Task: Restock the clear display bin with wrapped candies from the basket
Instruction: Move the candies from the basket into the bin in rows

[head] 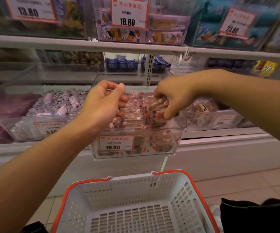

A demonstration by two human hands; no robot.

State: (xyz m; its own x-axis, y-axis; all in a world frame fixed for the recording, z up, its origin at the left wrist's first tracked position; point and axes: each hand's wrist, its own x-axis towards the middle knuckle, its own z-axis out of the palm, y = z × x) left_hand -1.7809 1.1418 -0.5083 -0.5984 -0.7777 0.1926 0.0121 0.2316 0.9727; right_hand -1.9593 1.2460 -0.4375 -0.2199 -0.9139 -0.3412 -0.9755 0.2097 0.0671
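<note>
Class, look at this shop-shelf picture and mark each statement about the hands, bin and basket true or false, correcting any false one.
1. The right hand grips a bunch of clear-wrapped candies over the clear plastic display bin. True.
2. The white plastic basket with orange rim is full of candies. False: no candies show in it.
3. The price label on the bin's front reads 10.80. True.
4. The left hand rests on the basket. False: it is raised at the bin, fingers curled.
</note>
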